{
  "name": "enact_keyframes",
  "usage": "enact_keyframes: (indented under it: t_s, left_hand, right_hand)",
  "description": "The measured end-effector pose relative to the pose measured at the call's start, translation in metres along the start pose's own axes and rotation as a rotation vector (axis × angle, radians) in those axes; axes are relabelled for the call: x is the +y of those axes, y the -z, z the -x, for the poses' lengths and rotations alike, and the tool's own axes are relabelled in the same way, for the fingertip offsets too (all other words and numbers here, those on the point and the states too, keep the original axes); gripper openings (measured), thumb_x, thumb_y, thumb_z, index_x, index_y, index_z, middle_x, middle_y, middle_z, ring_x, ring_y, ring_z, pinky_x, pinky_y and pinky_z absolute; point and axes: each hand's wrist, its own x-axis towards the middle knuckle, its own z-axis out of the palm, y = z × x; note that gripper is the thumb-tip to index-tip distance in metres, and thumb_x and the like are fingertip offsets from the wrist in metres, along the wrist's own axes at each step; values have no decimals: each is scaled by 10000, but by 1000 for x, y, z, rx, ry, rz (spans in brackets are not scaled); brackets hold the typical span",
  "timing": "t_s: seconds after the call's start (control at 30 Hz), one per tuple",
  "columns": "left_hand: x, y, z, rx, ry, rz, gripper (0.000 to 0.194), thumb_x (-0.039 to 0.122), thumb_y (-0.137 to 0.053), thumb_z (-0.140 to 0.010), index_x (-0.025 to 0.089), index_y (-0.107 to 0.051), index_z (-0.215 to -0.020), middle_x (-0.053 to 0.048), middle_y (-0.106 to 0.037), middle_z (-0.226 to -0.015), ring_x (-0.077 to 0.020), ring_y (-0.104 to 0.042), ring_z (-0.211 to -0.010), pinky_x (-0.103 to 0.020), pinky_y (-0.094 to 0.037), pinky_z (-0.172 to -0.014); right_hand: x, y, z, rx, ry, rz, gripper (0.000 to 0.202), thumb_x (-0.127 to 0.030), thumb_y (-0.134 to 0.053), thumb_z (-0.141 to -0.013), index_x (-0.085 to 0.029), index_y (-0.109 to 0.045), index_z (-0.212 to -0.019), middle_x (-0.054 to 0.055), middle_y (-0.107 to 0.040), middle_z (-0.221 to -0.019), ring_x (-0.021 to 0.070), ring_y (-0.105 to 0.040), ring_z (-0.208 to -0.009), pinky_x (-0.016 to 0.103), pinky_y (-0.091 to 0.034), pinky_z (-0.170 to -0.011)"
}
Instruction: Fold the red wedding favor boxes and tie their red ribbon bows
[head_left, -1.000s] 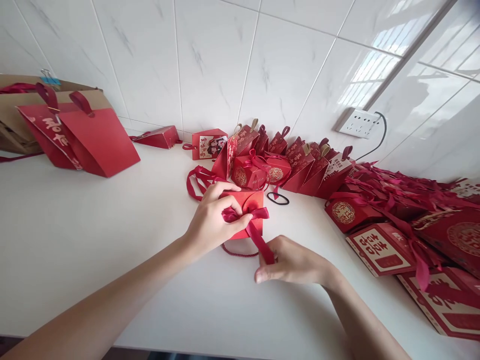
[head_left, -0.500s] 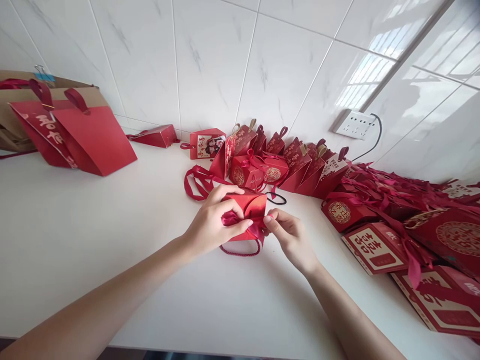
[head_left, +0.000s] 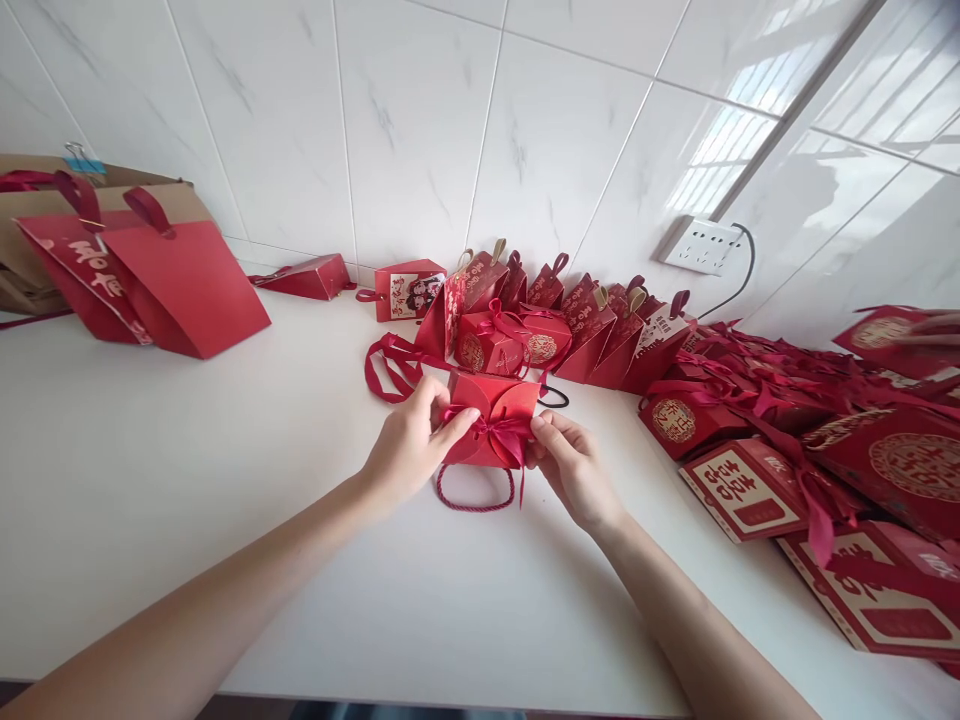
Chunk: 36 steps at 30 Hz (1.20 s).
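Between my hands, a small red gift box (head_left: 480, 388) rests on the white table, its curved top flaps folded together. A magenta ribbon (head_left: 504, 436) is tied in a bow across its top. My left hand (head_left: 416, 430) pinches the bow's left loop between thumb and fingers. On the other side, my right hand (head_left: 570, 460) grips the ribbon's right loop at the box's edge. A twisted red cord handle (head_left: 475, 508) lies on the table in front of the box. A black loop (head_left: 555, 397) shows behind my right hand.
Several red gift boxes (head_left: 589, 320) line the tiled wall. At right lies a big pile of ribboned boxes (head_left: 742, 485), where another person's hand (head_left: 937, 328) holds a red box. Two tall red boxes (head_left: 187, 285) stand at left by a brown paper bag (head_left: 184, 198). A loose ribbon (head_left: 382, 370) lies behind my left hand.
The bow now lies flat and visible across the box, its loops drawn out to both sides. My left fingers have drawn back leftward. Another person's hand with a red box has appeared at far right.
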Motion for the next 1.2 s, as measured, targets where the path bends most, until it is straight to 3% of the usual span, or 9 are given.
enact_keyframes:
  t_s: [0.17, 0.53, 0.77, 1.0, 1.2]
  left_hand:
    - [4, 0, -3, -115, 106, 219, 331, 434, -529, -840, 213, -361, -659, 71, -322, -554, -87, -307, -493, -220, -292, -482]
    - [12, 1, -3, -96, 224, 401, 343, 404, -563, -818, 197, -379, -615, 61, -321, -561, -79, -268, -504, -219, -244, -474]
    - [11, -3, 1, -45, 175, 332, 316, 388, -492, -877, 209, -358, -653, 64, -288, -551, -84, -253, -493, -218, -261, -459]
    - [9, -7, 2, -32, 117, 332, 320, 406, -475, -884, 216, -346, -660, 65, -302, -558, -85, -266, -479, -221, -272, -454]
    - [9, -3, -1, -43, 207, 331, 314, 399, -522, -853, 212, -378, -647, 66, -315, -537, -86, -295, -482, -217, -279, -454]
  right_hand:
    - [-1, 2, -2, 39, 3, -52, 445, -516, -720, -744, -192, -448, -605, -46, -384, -579, 94, -371, -537, 241, -350, -542]
    - [1, 0, -3, 77, -24, -120, 479, -535, -688, -749, -203, -371, -614, -48, -280, -619, 88, -260, -524, 231, -309, -492]
    - [-4, -5, -1, 77, -97, -200, 517, -517, -737, -689, -197, -344, -593, -56, -255, -610, 78, -248, -517, 213, -308, -485]
    - [-4, -7, 0, 67, -149, -179, 515, -531, -671, -730, -203, -296, -598, -56, -228, -591, 86, -247, -516, 218, -316, -480]
    - [-1, -2, 1, 47, -15, -59, 479, -560, -693, -751, -200, -398, -633, -54, -340, -589, 81, -326, -507, 227, -336, -491]
